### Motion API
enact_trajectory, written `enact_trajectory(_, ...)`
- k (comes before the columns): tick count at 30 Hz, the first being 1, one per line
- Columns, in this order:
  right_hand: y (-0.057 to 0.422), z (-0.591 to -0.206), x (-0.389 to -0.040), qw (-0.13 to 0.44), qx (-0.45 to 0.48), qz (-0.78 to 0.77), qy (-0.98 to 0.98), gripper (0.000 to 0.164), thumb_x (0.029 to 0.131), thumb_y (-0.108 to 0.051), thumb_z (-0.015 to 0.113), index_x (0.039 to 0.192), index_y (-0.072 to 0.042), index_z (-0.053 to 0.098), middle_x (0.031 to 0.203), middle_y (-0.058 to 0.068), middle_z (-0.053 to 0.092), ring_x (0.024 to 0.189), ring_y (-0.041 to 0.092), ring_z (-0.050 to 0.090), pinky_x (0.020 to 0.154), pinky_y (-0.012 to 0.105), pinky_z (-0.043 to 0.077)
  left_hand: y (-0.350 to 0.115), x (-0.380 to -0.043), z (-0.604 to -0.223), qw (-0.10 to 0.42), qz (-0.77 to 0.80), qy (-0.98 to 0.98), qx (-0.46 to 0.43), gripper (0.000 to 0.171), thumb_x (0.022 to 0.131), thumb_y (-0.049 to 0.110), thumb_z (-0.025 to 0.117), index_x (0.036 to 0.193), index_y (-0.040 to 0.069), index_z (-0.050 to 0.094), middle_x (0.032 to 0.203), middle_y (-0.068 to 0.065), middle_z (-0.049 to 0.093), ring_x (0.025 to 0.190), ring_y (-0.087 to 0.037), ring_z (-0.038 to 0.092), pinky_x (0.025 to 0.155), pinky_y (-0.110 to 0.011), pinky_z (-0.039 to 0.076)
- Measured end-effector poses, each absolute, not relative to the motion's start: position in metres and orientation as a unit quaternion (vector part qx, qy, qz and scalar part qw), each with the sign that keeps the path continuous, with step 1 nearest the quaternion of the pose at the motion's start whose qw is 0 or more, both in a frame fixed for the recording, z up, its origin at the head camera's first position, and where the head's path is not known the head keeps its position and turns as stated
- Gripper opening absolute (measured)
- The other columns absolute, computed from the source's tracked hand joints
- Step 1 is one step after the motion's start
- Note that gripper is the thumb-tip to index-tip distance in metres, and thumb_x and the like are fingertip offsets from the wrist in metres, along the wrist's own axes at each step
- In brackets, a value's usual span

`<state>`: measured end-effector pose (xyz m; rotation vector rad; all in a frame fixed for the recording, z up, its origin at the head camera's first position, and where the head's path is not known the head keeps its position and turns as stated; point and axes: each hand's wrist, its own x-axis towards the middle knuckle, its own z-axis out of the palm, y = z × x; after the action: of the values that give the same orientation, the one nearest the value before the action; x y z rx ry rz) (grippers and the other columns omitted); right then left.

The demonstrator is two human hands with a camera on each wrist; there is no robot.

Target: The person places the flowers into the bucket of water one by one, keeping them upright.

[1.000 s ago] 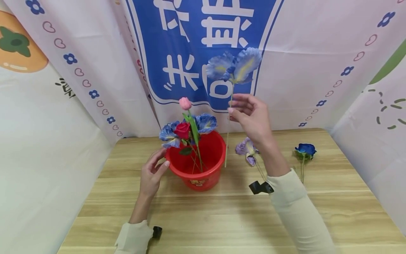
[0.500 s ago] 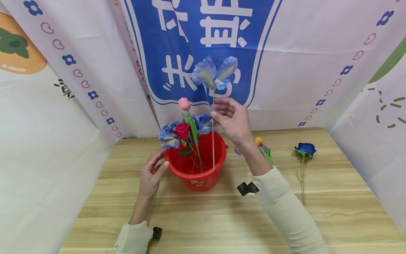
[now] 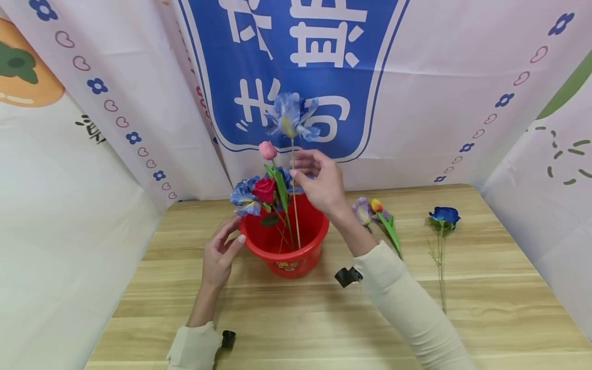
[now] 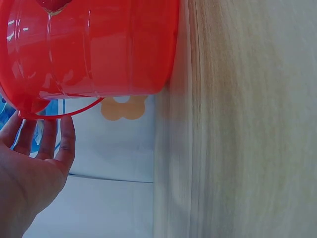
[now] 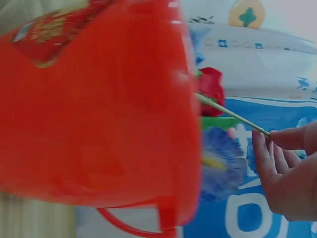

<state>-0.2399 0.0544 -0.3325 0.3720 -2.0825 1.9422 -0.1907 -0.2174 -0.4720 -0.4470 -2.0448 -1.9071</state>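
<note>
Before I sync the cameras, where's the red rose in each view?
Head: just left of picture centre, the red rose sits in front of blue petals.
Left wrist: not in it.
Right wrist: right of centre, upper half, partly hidden behind the bucket's rim.
Shared landmark: the red bucket, in the middle of head, upper left in left wrist, filling the left of right wrist.

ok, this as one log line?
right hand: pinches blue flower by stem | stem end: inside red bucket | left hand: touches bucket | bucket: upright
</note>
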Motion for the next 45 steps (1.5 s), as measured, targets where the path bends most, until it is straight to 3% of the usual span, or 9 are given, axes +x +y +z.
enact_trajectory(7, 0.048, -0.354, -0.242, 0.118, 0.096, 0.622, -0.768, 0.034, 0.097, 0.001, 0.075, 0.13, 0.001, 0.071, 0.118, 0.018, 0.078, 0.104, 0.03, 0.078, 0.088, 0.036, 0.067, -0.218, -0.19, -0.472, 0.152, -0.666, -0.715, -0.152, 0.046, 0.101, -0.006, 0.064, 0.147, -0.006, 0.06, 0.145, 0.002, 0.063, 0.131, -0.013, 0.062, 0.102, -0.019, 0.059)
enact_trajectory(20, 0.036, -0.373, -0.241, 0.089, 0.066, 0.554, -0.825, 0.03, 0.094, 0.001, 0.074, 0.123, -0.002, 0.073, 0.108, 0.012, 0.079, 0.091, 0.024, 0.078, 0.072, 0.029, 0.067, -0.219, -0.189, -0.472, 0.151, -0.663, -0.718, -0.15, 0.046, 0.101, -0.005, 0.064, 0.147, -0.006, 0.059, 0.144, 0.005, 0.063, 0.132, -0.012, 0.062, 0.102, -0.019, 0.058)
enact_trajectory(29, 0.03, -0.378, -0.238, 0.086, 0.065, 0.486, -0.867, 0.024, 0.095, -0.006, 0.074, 0.12, -0.007, 0.075, 0.107, 0.007, 0.081, 0.097, 0.02, 0.079, 0.091, 0.035, 0.065, -0.219, -0.19, -0.471, 0.154, -0.666, -0.713, -0.153, 0.047, 0.101, -0.006, 0.064, 0.147, -0.007, 0.059, 0.144, 0.004, 0.064, 0.131, -0.012, 0.062, 0.103, -0.019, 0.058)
enact_trajectory(37, 0.028, -0.379, -0.238, 0.082, 0.057, 0.486, -0.868, 0.025, 0.097, -0.01, 0.075, 0.123, -0.009, 0.075, 0.108, 0.005, 0.08, 0.099, 0.02, 0.079, 0.093, 0.036, 0.065, -0.218, -0.189, -0.472, 0.159, -0.666, -0.711, -0.161, 0.047, 0.1, -0.008, 0.063, 0.147, -0.008, 0.059, 0.144, 0.004, 0.064, 0.131, -0.011, 0.062, 0.103, -0.019, 0.058)
enact_trajectory(45, 0.025, -0.382, -0.242, 0.094, 0.069, 0.496, -0.86, 0.018, 0.097, -0.008, 0.077, 0.115, -0.01, 0.077, 0.103, 0.006, 0.08, 0.095, 0.021, 0.079, 0.091, 0.037, 0.065, -0.215, -0.191, -0.471, 0.156, -0.672, -0.704, -0.167, 0.047, 0.1, -0.008, 0.063, 0.147, -0.009, 0.058, 0.144, 0.002, 0.064, 0.132, -0.012, 0.062, 0.103, -0.02, 0.058)
